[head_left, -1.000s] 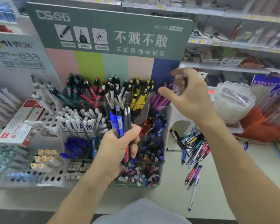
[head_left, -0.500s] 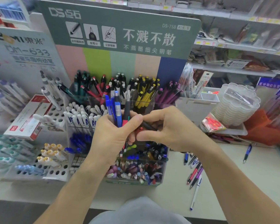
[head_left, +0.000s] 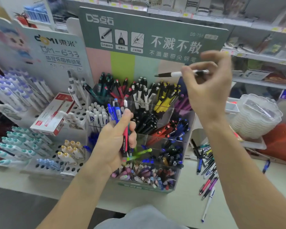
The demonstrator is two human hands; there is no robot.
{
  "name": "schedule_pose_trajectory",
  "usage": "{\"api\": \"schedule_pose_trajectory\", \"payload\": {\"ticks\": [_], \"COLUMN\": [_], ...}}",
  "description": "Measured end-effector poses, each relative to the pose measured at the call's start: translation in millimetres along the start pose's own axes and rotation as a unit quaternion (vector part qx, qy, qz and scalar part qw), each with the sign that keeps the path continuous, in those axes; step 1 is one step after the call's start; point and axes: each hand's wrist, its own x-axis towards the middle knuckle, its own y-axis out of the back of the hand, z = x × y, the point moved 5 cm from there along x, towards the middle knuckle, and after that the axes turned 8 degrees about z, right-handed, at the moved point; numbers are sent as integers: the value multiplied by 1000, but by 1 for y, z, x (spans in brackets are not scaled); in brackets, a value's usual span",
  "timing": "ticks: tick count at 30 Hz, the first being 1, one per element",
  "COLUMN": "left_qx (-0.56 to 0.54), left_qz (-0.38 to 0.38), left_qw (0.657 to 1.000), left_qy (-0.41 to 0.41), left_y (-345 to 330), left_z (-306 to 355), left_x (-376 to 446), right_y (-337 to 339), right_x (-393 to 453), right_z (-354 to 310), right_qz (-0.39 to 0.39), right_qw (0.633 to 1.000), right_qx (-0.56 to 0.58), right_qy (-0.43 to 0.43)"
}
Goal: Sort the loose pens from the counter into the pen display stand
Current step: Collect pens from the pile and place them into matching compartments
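Right hand (head_left: 208,90) pinches white pen (head_left: 180,74) over stand (head_left: 180,113), prob. matching colour; left hand (head_left: 116,142) grips bunch (head_left: 117,111) as stock.

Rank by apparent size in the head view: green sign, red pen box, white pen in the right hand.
1. Green sign, largest.
2. Red pen box.
3. White pen, smallest, though nearness to the camera makes it unsure; right hand pinches it.

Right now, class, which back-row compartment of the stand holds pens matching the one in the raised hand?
The white-and-black pens' compartment, between red and yellow ones; the right hand pinches a white-and-black pen.
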Motion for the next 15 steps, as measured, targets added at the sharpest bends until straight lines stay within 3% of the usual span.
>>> {"api": "schedule_pose_trajectory", "payload": {"ticks": [3, 5, 9, 13, 15], "left_qx": [-57, -76, -110, -100, -102], "left_qz": [-86, -121, -134, -140, -152], "left_qw": [993, 987, 981, 980, 978], "left_qy": [60, 73, 90, 96, 97], "left_y": [-6, -10, -10, -4, -2], "left_z": [-3, -2, -5, -8, -9], "left_x": [-9, -15, -22, -24, -24], "right_y": [-40, -60, -86, -84, -84], "right_x": [8, 7, -3, -10, -13], "right_z": [-2, 3, 23, 28, 27], "right_qz": [-124, -157, -146, -69, -82], "right_qw": [988, 978, 959, 928, 908], "right_qx": [-79, -117, -177, -253, -294], "right_qy": [45, 76, 166, 266, 287]}}
